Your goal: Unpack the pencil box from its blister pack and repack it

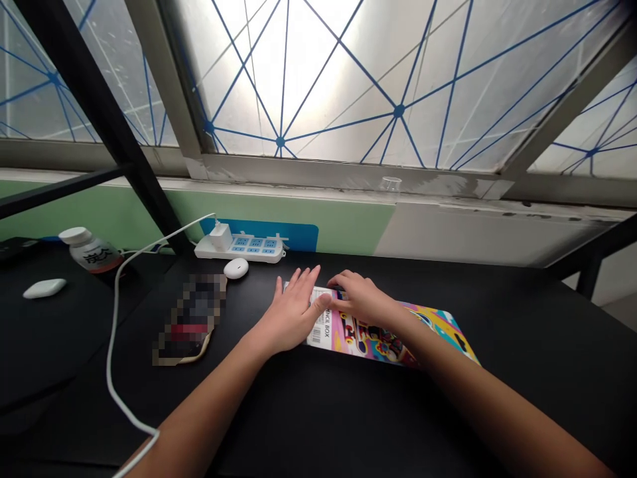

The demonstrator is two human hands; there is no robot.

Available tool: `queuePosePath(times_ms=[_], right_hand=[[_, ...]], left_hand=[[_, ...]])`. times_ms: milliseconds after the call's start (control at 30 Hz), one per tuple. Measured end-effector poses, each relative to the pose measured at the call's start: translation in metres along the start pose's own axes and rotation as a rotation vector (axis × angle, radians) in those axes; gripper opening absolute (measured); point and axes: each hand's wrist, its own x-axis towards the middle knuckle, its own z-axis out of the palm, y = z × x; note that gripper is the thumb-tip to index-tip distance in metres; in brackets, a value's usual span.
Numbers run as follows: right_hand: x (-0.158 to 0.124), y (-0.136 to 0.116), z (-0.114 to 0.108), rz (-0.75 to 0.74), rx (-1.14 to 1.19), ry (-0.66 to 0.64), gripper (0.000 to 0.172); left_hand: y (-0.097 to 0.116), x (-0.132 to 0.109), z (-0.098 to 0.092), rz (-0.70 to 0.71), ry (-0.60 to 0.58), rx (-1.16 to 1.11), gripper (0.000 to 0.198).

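Observation:
A flat, colourful package (pixel 378 338) with a white label reading "PENCIL BOX" lies on the black table, its hang hole toward the right. My left hand (pixel 297 312) rests flat over its left end, fingers spread and holding nothing. Against the label's upper right part, my right hand (pixel 359 297) touches the package with its fingers bent. The right fingertips are partly hidden, and my right forearm crosses over the middle of the package.
On the black table (pixel 279 411), a phone (pixel 192 325), a round white case (pixel 235 268) and a power strip (pixel 241 247) stand left of my hands. A white cable (pixel 115 318) runs over my left forearm. Farther left are a bottle (pixel 92 251) and a white mouse (pixel 44 288).

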Motion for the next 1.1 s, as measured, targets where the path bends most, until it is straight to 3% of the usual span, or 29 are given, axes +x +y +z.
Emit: queuePosePath(times_ms=[167,300,367,467,600,700,800,967,1100], right_hand=[[0.019,-0.025,0.004,-0.032,-0.023,-0.036,0.038],[0.014,-0.012,-0.012,-0.05,-0.001,-0.132,0.055],[0.011,0.001,-0.022,-0.041,0.007,-0.18,0.065],[0.014,0.01,-0.026,-0.024,0.008,-0.199,0.074],[0.03,-0.011,-0.015,-0.058,0.003,-0.185,0.07],[0.041,-0.036,-0.006,-0.082,-0.008,-0.161,0.064],[0.039,-0.042,-0.005,-0.077,-0.03,-0.112,0.06],[0.0,0.004,-0.023,-0.001,-0.029,-0.098,0.06],[-0.04,0.047,-0.028,0.094,0.067,-0.1,0.047]], left_hand=[[-0.003,-0.003,-0.014,-0.057,0.161,-0.165,0.063],[-0.018,0.001,-0.025,-0.164,0.444,-0.481,0.059],[-0.027,0.005,-0.027,-0.211,0.522,-0.681,0.063],[-0.034,0.011,-0.026,-0.223,0.52,-0.811,0.07],[-0.033,0.014,-0.024,-0.2,0.506,-0.889,0.074],[-0.036,0.015,-0.026,-0.187,0.509,-0.843,0.077],[-0.041,0.015,-0.027,-0.191,0.5,-0.727,0.074],[-0.041,0.007,-0.022,-0.128,0.415,-0.356,0.041],[-0.032,0.003,-0.018,-0.034,0.325,-0.114,0.024]])
